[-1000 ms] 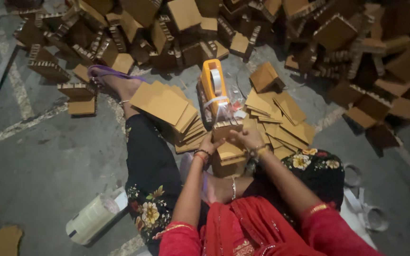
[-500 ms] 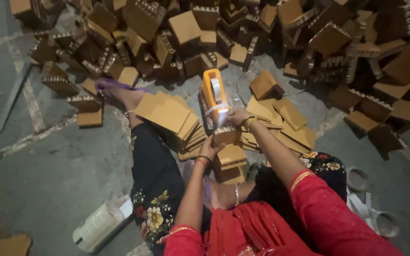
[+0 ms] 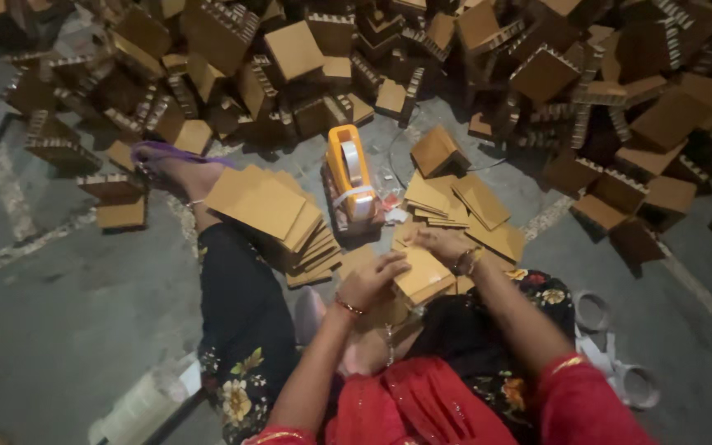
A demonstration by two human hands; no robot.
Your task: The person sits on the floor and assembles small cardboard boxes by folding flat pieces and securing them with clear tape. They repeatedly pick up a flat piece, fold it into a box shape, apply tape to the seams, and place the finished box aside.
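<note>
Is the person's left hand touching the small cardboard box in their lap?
Touching. The head view shows the left hand lying on the cardboard box, fingers over its near edge, with no gap.

This was a packing workshop or small warehouse, worked at floor level. A bare grey concrete floor (image 3: pixel 59 330) with painted lines filled the lower left of the frame. A huge heap of small brown cardboard boxes (image 3: pixel 471 66) ran across the top. At centre stood an orange tape dispenser (image 3: pixel 349 175), with stacks of flat cardboard sheets (image 3: pixel 269 210) beside it and spent tape cores (image 3: pixel 611 346) at lower right.
</note>
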